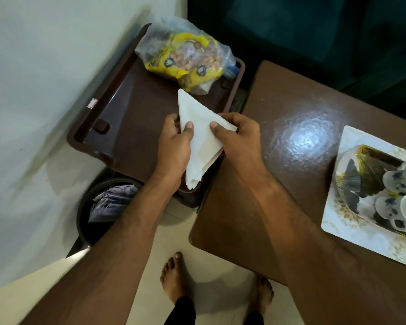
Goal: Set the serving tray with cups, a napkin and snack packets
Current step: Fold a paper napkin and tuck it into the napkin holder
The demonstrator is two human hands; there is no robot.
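**Tray setting: napkin in hand, cups outstanding**

We hold the folded white napkin [201,139] over the brown serving tray [117,127], left hand [174,141] and right hand [239,137] both pinching it. Snack packets [188,59], bagged in clear plastic, lie at the tray's far end. The cups [401,198] remain in their box [338,216] on the table [291,113]; we judge them the main step left.

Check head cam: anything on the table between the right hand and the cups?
Nothing. In the head view, the brown table is bare between the right hand and the cups, only a light glare; the cups sit on a patterned tray.
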